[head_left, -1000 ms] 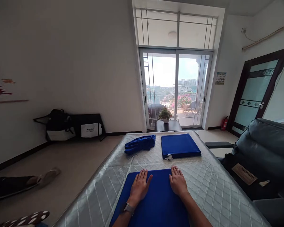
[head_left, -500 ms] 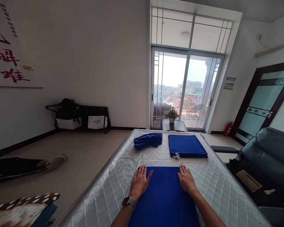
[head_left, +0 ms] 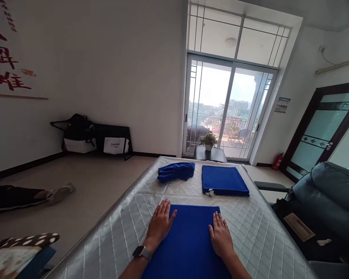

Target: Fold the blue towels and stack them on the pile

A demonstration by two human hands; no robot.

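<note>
A flat blue folded cloth [head_left: 189, 240] lies in front of me on a silver quilted cover [head_left: 113, 240], running off the bottom of the picture. My left hand [head_left: 159, 220] rests flat along its left edge near the far corner, fingers stretched out; a watch is on that wrist. On the cloth's right edge lies my right hand [head_left: 221, 234], palm down, thumb apart from the fingers. Beyond the cloth, a neatly squared blue folded stack [head_left: 224, 180] with white tags sits at the right, and a crumpled blue cloth bundle [head_left: 176, 171] at the left.
A chair with a potted plant [head_left: 208, 140] stands past the table's far edge. To the right is a dark leather armchair [head_left: 322, 197] with a brown card on it. A person's leg and shoe [head_left: 61, 193] extend over the floor at left, above a polka-dot cloth [head_left: 23, 244].
My right hand has slid nearer to me along the cloth's right edge. The left hand stays at the left edge, and the view has turned slightly.
</note>
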